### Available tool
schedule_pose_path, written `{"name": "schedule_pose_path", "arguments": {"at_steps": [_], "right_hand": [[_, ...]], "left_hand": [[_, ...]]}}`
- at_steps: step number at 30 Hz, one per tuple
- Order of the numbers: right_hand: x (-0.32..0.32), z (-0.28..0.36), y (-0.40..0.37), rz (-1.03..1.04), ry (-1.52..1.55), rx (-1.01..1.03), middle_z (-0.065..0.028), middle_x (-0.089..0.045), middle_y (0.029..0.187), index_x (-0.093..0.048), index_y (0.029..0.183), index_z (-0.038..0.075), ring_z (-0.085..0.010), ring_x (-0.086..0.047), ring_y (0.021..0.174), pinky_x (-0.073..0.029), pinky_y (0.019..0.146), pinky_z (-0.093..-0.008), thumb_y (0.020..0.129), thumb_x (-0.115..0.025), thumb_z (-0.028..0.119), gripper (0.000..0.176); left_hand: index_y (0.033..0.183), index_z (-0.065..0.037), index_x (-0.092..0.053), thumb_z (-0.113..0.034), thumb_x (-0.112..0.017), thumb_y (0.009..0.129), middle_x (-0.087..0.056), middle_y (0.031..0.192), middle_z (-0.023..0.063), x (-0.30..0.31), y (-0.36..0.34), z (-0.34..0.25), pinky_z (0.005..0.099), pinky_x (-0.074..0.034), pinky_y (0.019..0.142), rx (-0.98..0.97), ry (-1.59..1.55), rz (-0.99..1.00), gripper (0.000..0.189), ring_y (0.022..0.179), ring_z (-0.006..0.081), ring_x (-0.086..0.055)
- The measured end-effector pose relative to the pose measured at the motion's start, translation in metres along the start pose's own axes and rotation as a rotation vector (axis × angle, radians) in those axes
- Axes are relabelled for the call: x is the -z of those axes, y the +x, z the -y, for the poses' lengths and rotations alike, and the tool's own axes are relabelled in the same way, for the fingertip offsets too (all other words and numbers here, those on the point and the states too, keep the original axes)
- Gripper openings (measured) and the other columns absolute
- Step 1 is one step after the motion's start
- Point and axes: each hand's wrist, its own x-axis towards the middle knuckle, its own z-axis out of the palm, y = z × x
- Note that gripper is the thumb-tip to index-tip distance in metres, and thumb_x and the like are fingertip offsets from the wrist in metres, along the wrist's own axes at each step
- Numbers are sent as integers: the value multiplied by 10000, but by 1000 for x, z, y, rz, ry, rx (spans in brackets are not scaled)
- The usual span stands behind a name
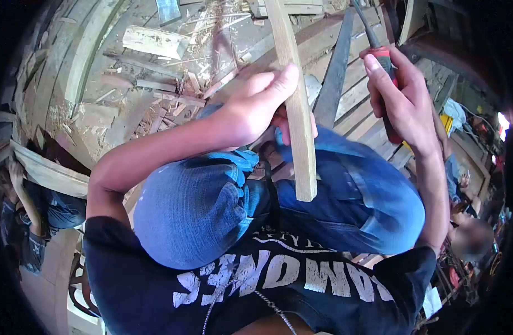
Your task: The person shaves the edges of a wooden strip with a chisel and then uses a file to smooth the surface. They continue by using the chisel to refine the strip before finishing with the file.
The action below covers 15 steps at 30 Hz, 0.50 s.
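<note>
A long, slightly curved strip of pale wood (pixel 302 151) runs from the top edge down over my knees. My left hand (pixel 267 103) is wrapped round it near its middle, thumb on top and fingers behind. My right hand (pixel 401 100) grips a screwdriver-like tool with a red and black handle (pixel 382 58), its dark metal shaft pointing up out of view. The tool and the wood are apart. Between the two hands, beyond my knees, lies a dark, tapering flat blade (pixel 335 72).
Wood offcuts and shavings (pixel 156 42) litter the plank floor ahead. Curved timbers (pixel 80 67) stand at the left. One person sits at the far left (pixel 61 206), another is at the right (pixel 463 195). A yellow object (pixel 446 123) lies right of my right hand.
</note>
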Motion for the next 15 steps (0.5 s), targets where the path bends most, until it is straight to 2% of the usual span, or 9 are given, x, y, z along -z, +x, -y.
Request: {"name": "schedule_pose_path", "arguments": {"at_steps": [1, 5, 9, 11, 12, 15], "right_hand": [[1, 2, -1, 11, 94, -25, 22, -472, 513, -591, 979, 26, -47, -449, 432, -317, 398, -214, 911, -553, 342, 325], [9, 20, -21, 30, 17, -36, 11, -460, 531, -558, 1077, 1, -65, -450, 463, -342, 443, -236, 931, -514, 280, 318], [28, 35, -68, 93, -325, 21, -56, -462, 516, -538, 1104, -5, -130, -459, 440, -350, 463, -276, 904, -523, 147, 252], [30, 32, -94, 141, -297, -15, -88, -510, 541, -524, 1134, -9, -186, -492, 427, -380, 470, -286, 883, -548, 113, 280], [26, 28, -105, 153, -279, -49, -95, -515, 545, -515, 1162, -8, -198, -496, 426, -388, 473, -289, 877, -555, 106, 309], [19, 8, -130, 218, -220, -181, -114, -526, 559, -486, 1240, -6, -202, -507, 437, -405, 481, -299, 863, -572, 93, 399]], "left_hand": [[1034, -18, -432, -442, -217, 993, -615, 818, 176, -2, 0, 1, 355, -490, 735, -11, 12, -3, 477, 797, 248, -627], [1027, -6, -437, -435, -233, 995, -617, 793, 176, -6, 6, 15, 355, -499, 711, -53, 64, -61, 476, 764, 240, -632], [1003, -7, -440, -414, -267, 998, -602, 707, 145, -18, 22, 33, 322, -503, 645, -94, -9, -158, 443, 668, 223, -624], [928, -31, -459, -363, -343, 997, -588, 675, 89, -28, 28, 44, 271, -471, 524, -182, -73, -352, 358, 567, 152, -595], [927, -34, -446, -345, -367, 994, -538, 636, 64, -32, 31, 45, 279, -471, 509, -229, -68, -390, 327, 548, 147, -586], [890, -38, -443, -310, -406, 987, -524, 623, 59, -37, 42, 56, 260, -461, 486, -387, -69, -434, 291, 517, 140, -572]]}}
